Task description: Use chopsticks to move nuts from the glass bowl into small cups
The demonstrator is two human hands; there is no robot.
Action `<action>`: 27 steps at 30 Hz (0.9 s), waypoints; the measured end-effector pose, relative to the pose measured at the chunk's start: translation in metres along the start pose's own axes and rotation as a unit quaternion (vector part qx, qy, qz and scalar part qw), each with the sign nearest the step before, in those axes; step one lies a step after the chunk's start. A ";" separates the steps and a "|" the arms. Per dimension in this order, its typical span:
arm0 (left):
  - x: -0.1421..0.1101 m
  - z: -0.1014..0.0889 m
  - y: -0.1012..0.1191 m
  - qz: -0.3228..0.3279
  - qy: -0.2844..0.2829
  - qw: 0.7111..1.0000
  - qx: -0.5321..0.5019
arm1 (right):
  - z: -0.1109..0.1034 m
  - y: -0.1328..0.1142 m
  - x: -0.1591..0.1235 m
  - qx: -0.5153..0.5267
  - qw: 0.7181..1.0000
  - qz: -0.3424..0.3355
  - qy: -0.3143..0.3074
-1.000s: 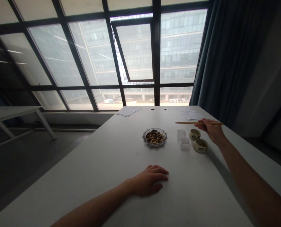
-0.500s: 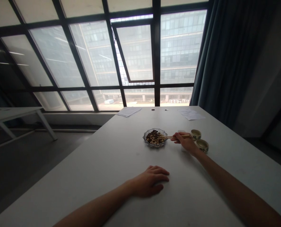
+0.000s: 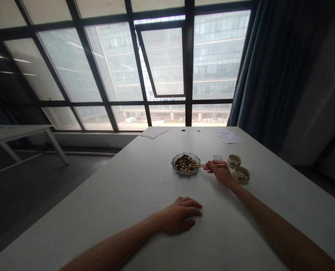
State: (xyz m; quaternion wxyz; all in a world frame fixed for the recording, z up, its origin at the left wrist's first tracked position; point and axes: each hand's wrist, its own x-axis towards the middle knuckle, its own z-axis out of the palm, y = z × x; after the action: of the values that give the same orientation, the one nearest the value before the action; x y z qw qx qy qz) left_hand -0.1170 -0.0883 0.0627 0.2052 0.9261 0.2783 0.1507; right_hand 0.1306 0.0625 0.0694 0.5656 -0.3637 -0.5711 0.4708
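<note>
A pair of wooden chopsticks point(image 3: 199, 165) is held in my right hand point(image 3: 218, 171), with the tips at the right side of a clear scalloped glass dish point(image 3: 173, 166). Dark and pale nut-like or bean-like pieces point(image 3: 185, 163) fill the dish; their exact kind is too small to tell. Whether the tips grip a piece I cannot make out. My left hand point(image 3: 182, 216) lies on the white table with fingers apart, holding nothing. Behind my right hand shows part of a white plastic container point(image 3: 217, 157); the other one is hidden.
Two cream cups with dark characters, a farther cup point(image 3: 234, 162) and a nearer cup point(image 3: 241, 175), stand right of my right hand. Papers point(image 3: 154, 132) lie at the far left of the table, and more sheets point(image 3: 231, 136) at the far right. Tall windows rise behind.
My right hand came down and left with the chopsticks, from above the cups to the glass dish, and has stayed there over the last half second. My left hand has kept its place.
</note>
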 end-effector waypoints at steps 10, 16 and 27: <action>0.000 0.000 -0.001 0.005 -0.002 1.000 -0.004 | -0.008 -0.024 0.005 -0.002 0.999 -0.001 0.051; 0.000 0.000 -0.001 -0.001 -0.002 1.000 -0.004 | -0.052 -0.075 0.017 0.018 0.995 0.011 0.094; -0.001 -0.003 0.003 -0.006 -0.005 1.000 0.003 | -0.146 -0.128 0.020 -0.017 0.985 0.104 0.134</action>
State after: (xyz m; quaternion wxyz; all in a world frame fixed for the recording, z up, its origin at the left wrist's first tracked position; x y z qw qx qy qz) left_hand -0.1181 -0.0900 0.0666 0.2050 0.9257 0.2833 0.1442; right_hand 0.2878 0.0623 0.1844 0.5790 -0.4901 -0.4572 0.4643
